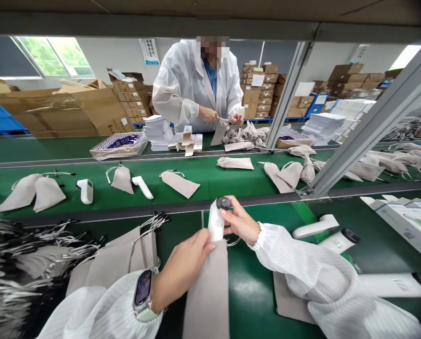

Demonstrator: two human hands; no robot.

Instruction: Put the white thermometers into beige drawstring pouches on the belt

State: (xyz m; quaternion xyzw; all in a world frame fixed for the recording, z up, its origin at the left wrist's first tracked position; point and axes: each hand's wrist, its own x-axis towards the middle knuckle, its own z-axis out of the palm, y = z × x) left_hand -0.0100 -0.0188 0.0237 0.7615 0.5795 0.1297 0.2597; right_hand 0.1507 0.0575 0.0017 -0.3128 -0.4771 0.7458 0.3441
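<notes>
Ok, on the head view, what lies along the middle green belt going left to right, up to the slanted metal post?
Pair of grey pouches → white device → single pouch → second white device → flat pouch → pouch lying sideways → overlapping pouches beside the metal post.

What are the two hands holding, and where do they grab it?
The right hand pinches the white device near its dark top end; the left hand holds the grey pouch by its open mouth.
</notes>
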